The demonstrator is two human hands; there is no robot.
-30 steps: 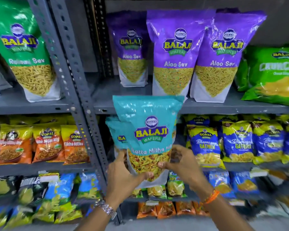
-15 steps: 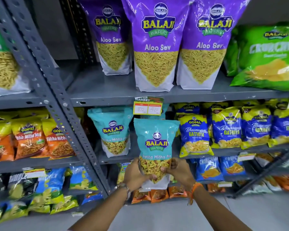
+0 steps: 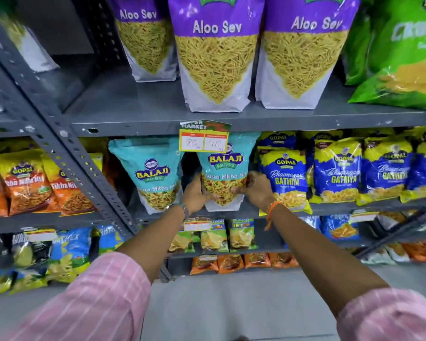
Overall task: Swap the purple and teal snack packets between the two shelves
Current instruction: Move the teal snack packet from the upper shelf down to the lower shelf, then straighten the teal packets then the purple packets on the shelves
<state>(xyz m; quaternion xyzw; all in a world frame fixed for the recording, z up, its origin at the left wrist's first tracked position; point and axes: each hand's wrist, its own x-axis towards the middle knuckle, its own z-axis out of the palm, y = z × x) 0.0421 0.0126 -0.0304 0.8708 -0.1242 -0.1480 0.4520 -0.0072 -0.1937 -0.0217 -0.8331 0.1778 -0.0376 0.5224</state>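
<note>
Three purple Aloo Sev packets stand on the upper shelf [image 3: 138, 120]: one at the back left [image 3: 145, 43], one in the middle [image 3: 217, 62] and one on the right [image 3: 303, 57]. On the shelf below, a teal packet [image 3: 153, 173] stands upright at the left. Beside it, a second teal packet [image 3: 223, 173] stands on that lower shelf, with my left hand [image 3: 194, 196] on its left side and my right hand [image 3: 257, 190] on its right side, both gripping its lower half. A price tag [image 3: 203, 140] covers its top.
Blue-and-yellow Gathiya packets [image 3: 284, 178] crowd the lower shelf just right of my right hand. A slanted grey upright [image 3: 67, 153] bounds the bay on the left, with orange packets [image 3: 25, 188] beyond it. Green packets [image 3: 403, 52] fill the upper right. Lower shelves hold small packets.
Both hands have carried the teal packet up and back onto the lower shelf, beside the other teal packet. The camera has tilted down and closer.
</note>
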